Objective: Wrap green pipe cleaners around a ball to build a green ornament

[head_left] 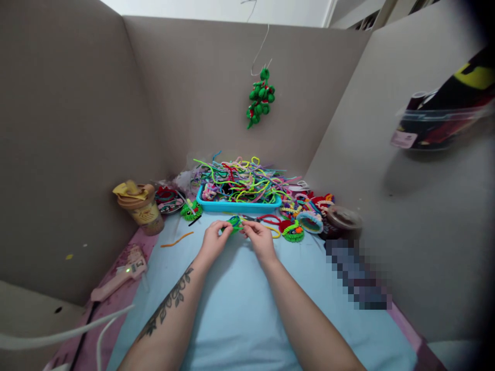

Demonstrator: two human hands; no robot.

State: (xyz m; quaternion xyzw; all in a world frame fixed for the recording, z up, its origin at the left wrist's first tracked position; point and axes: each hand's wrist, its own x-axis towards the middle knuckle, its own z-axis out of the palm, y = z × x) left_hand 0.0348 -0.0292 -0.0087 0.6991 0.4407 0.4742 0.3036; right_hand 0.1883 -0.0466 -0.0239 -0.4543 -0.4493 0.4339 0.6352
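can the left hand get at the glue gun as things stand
Probably yes, once it lets go. The left hand is pinching the green piece with the right hand. The glue gun lies uncovered to its left, with bare cloth between.

The scene is evenly and softly lit, fairly bright, with light coming from above and behind the far partition, where a pale strip of wall shows. Shadows are faint: a soft one falls under the clear box point(441, 126) on the right panel, and another lies on the blue mat point(240, 309) between the forearms. There is no strong glare. The wide lens bends the partition walls outward at the left and right edges, and the far right corner darkens into a black vignette. A pixelated block point(358, 275) masks an area right of the hands. Small far things look slightly soft.
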